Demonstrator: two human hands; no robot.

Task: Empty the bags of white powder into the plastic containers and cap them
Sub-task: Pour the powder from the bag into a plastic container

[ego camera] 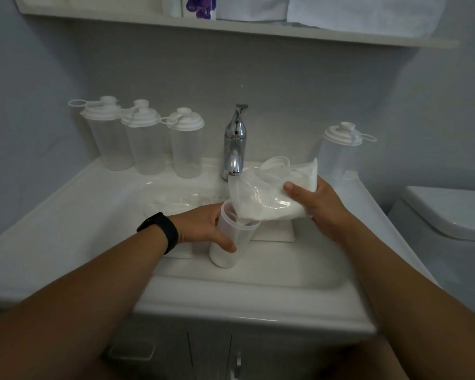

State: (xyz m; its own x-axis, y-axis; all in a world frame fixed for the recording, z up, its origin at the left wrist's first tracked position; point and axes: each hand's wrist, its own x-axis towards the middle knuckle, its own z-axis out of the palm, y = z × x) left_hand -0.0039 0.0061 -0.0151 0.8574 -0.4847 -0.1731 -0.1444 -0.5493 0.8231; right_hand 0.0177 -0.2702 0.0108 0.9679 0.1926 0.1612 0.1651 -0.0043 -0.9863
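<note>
Your left hand [203, 229] grips the open container [232, 237]; your right hand [318, 207] clutches the bag [269, 196], mouth slanting toward 8 o'clock into the rim.

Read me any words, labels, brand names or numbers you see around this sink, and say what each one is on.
None can be read.
Purple flowered package on the shelf: any print is too blurred to read.
Bag of white powder, open container and capped containers: no label visible.
Faucet: only a red dot, no text.
</note>
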